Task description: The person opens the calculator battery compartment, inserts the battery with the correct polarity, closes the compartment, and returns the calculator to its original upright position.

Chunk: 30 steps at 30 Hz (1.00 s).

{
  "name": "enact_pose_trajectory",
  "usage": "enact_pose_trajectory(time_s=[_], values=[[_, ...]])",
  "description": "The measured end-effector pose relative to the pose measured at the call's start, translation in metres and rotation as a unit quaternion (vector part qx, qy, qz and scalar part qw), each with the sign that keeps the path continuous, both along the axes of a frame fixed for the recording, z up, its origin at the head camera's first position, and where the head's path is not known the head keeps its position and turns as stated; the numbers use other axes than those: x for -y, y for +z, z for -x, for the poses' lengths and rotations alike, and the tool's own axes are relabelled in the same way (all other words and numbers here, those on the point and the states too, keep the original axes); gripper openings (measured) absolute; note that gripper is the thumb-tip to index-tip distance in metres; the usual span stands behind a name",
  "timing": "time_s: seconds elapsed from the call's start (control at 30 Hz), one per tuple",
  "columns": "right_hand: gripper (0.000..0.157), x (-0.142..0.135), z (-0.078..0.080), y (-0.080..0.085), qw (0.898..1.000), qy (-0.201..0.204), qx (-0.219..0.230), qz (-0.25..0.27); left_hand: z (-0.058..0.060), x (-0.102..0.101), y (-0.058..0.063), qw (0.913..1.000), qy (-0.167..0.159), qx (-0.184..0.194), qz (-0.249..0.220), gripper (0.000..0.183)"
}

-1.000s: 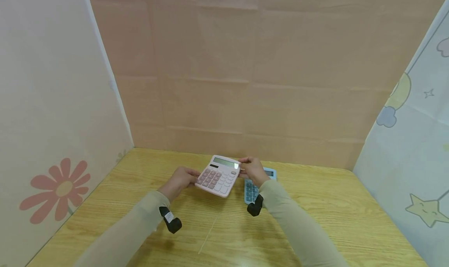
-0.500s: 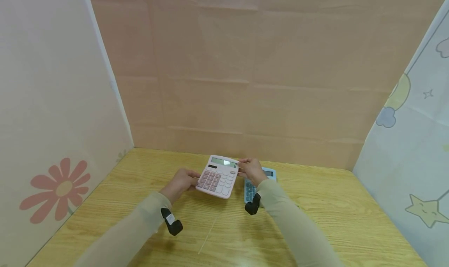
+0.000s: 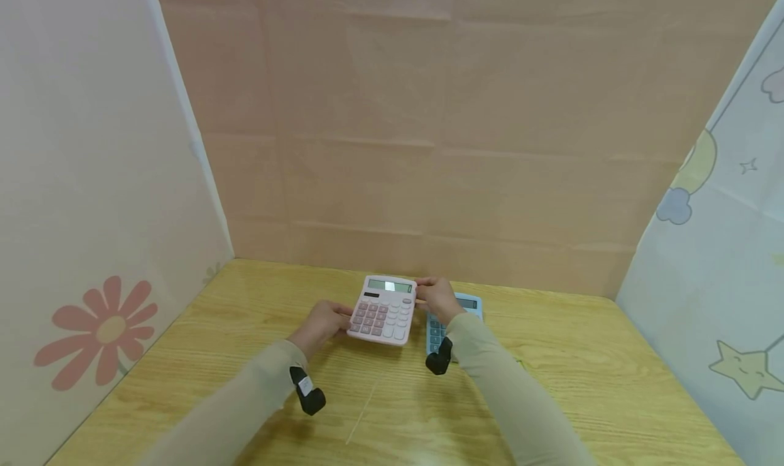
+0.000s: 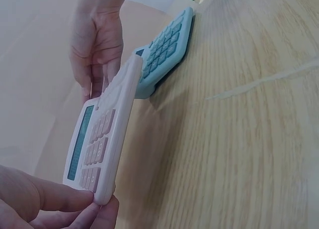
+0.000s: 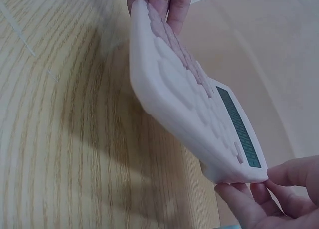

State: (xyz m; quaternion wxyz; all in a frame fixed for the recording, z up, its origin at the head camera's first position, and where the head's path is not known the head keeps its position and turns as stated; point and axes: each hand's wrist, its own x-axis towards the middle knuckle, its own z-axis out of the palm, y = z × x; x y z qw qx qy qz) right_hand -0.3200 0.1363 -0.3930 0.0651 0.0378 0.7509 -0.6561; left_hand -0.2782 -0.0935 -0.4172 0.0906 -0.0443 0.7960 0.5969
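A pink calculator [image 3: 382,309] with darker pink number keys is held off the table between both hands, its display lit. My left hand [image 3: 321,323] pinches its lower left edge, thumb on the front and fingers behind, as the left wrist view shows. At the upper right corner my right hand [image 3: 439,299] grips it with thumb and fingers. Shadow falls on the wood below the pink calculator [image 5: 169,104]. A blue calculator [image 3: 436,333] lies on the table under the right wrist, partly hidden by that hand and sleeve.
The wooden table [image 3: 588,357] has a pale scratch-like line [image 3: 363,411] near the front. A brown paper backdrop [image 3: 392,112] stands behind it, with patterned white sheets on both sides. A small greenish thing [image 3: 520,364] shows beside the right sleeve.
The pink calculator has turned a little more upright and shifted slightly right and down. My left hand has moved slightly right with it; both hands keep their hold.
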Motion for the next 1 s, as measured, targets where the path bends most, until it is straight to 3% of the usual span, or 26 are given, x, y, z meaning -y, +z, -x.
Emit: enact_pose_trajectory(time_s=[0.37,1.0], values=[[0.043,0.003,0.002,-0.005,0.999,0.014,-0.002,-0.03,0.0,-0.005,-0.005,0.9985,0.028,0.045,0.017,0.028],[0.044,0.005,0.005,-0.014,0.998,0.005,0.04,-0.041,0.004,-0.01,-0.012,0.9973,0.037,0.047,0.043,0.027]])
